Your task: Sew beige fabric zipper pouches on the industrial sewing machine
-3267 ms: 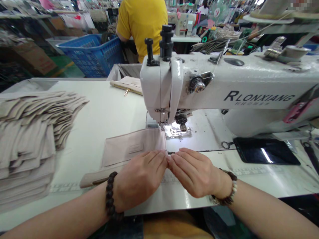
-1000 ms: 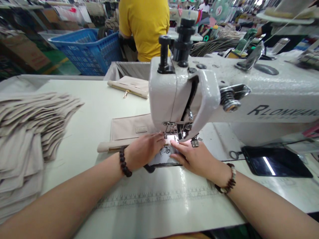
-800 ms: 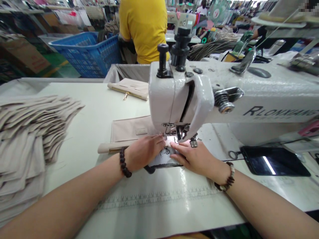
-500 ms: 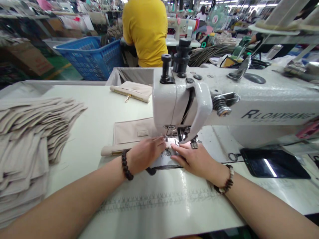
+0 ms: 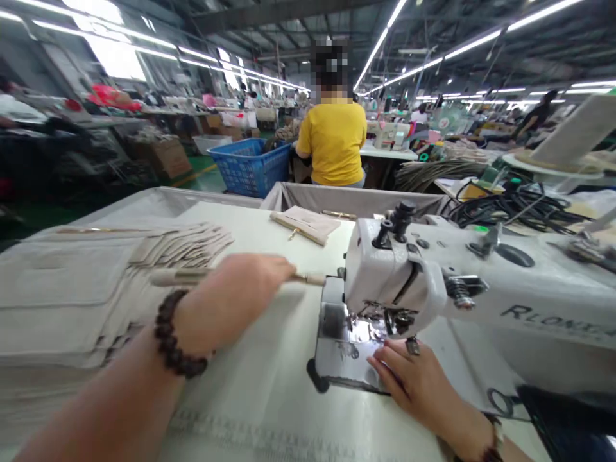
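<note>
My left hand (image 5: 235, 298), blurred by motion, is closed on a beige fabric piece (image 5: 168, 277) with a zipper, lifted left of the sewing machine (image 5: 399, 269). The piece's zipped edge sticks out on both sides of the hand. My right hand (image 5: 416, 385) rests on the metal plate (image 5: 346, 359) beside the needle area, its fingers stretched out and nothing visible in them. Left of my left hand lies a stack of beige fabric pieces (image 5: 62, 276). Another beige piece (image 5: 308, 221) with a zipper pull lies at the table's far side.
Behind the table, a grey-lined bin (image 5: 289, 192) runs along the edge. Beyond it are a blue basket (image 5: 250, 170) and a person in a yellow shirt (image 5: 337, 141). Scissors (image 5: 500, 401) and a dark phone (image 5: 563, 417) lie at the right. A thread cone (image 5: 572, 135) stands at the far right.
My left hand has moved left from the needle with the fabric piece. My right hand stays at the machine plate. The view has tilted up and turned left.
</note>
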A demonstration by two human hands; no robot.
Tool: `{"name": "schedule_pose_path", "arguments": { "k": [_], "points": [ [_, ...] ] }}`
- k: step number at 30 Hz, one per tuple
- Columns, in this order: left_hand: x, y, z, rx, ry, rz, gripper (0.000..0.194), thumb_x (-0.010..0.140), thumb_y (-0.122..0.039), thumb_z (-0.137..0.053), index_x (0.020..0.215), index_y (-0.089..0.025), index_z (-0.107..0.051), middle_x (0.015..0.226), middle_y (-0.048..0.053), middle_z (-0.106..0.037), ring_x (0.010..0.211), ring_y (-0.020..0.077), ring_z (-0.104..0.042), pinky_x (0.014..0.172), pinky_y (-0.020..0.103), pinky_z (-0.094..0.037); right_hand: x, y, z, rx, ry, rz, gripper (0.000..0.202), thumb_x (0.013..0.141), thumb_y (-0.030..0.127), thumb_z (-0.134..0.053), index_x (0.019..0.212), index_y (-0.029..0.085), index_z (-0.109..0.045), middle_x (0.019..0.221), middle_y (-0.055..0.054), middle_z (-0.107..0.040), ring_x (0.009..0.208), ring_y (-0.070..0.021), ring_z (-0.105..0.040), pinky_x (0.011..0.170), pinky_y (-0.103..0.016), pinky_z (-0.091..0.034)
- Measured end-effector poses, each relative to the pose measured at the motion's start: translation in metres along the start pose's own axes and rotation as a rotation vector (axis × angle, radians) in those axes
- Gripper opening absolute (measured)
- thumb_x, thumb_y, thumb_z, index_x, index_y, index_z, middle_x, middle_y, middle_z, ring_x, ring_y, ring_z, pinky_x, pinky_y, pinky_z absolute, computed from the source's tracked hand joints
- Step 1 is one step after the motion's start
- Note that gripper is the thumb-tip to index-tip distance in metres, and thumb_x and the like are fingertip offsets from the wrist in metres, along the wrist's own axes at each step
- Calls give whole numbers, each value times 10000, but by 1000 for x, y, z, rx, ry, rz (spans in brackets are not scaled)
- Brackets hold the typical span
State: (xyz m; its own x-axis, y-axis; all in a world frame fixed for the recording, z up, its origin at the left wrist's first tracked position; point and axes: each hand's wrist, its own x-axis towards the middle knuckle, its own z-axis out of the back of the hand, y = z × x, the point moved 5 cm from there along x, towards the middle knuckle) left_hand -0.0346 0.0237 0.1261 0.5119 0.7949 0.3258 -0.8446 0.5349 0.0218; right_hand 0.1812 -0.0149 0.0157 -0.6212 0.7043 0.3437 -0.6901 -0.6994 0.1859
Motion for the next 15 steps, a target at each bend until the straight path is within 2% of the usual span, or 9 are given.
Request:
{"name": "schedule_pose_path", "arguments": {
  "k": [1, 3, 6, 8, 10, 12, 13, 15],
  "points": [
    [7, 13, 14, 57, -39, 53, 277, 780, -66, -391, 891, -191, -612, 858, 18, -654, 763, 176, -613, 709, 287, -481, 1, 1, 0, 9, 0, 9, 325, 886, 206, -328, 675, 159, -570, 653, -50, -537, 611, -127, -483, 591, -236, -321],
    [26, 30, 29, 150, -120, 133, 281, 793, -71, -397, 980, -150, -591, 993, 58, -635, 904, 200, -592, 821, 321, -458, 3, 2, -2, 17, 6, 11, 317, 886, 207, -327, 684, 168, -568, 659, -40, -540, 609, -128, -486, 589, -237, -326],
    [53, 36, 17, 151, -100, 139, 277, 806, -114, -483, 1075, -89, -541, 1120, 114, -580, 1053, 194, -525, 920, 311, -406, 1, 1, -7, 3, 25, -5, 321, 890, 221, -327, 679, 175, -565, 666, -35, -541, 622, -134, -499, 598, -245, -343],
    [53, 33, 11, 172, -85, 141, 457, 759, -177, -590, 1176, -49, -454, 1228, 171, -492, 1136, 234, -458, 950, 376, -380, -2, -2, -10, -18, 16, 9, 338, 895, 230, -315, 681, 179, -572, 678, -41, -556, 621, -135, -516, 588, -242, -358],
    [33, 32, 18, 204, -106, 117, 533, 761, -235, -603, 1226, -65, -405, 1282, 172, -437, 1182, 248, -405, 975, 436, -343, -5, -4, -10, -48, -26, 51, 352, 899, 241, -303, 702, 186, -589, 700, -47, -584, 619, -135, -540, 578, -237, -381],
    [-6, 42, 39, 241, -159, 120, 435, 806, -255, -544, 1197, -89, -451, 1274, 147, -452, 1180, 234, -404, 999, 432, -312, -7, -4, -5, -80, -124, 121, 361, 901, 261, -303, 713, 193, -604, 715, -48, -614, 616, -134, -565, 589, -234, -412],
    [-31, 52, 53, 251, -197, 153, 368, 828, -259, -504, 1154, -91, -495, 1252, 140, -474, 1162, 225, -422, 1002, 407, -315, -7, -2, -2, -98, -171, 165, 362, 900, 271, -309, 713, 198, -610, 716, -43, -625, 612, -131, -577, 595, -231, -425],
    [-85, 83, 78, 261, -264, 316, 348, 856, -307, -434, 1115, -95, -533, 1225, 130, -499, 1131, 208, -452, 997, 362, -328, -6, 2, 4, -130, -238, 250, 374, 902, 283, -311, 702, 209, -617, 699, -30, -638, 585, -121, -591, 572, -219, -437]
  ]
}}
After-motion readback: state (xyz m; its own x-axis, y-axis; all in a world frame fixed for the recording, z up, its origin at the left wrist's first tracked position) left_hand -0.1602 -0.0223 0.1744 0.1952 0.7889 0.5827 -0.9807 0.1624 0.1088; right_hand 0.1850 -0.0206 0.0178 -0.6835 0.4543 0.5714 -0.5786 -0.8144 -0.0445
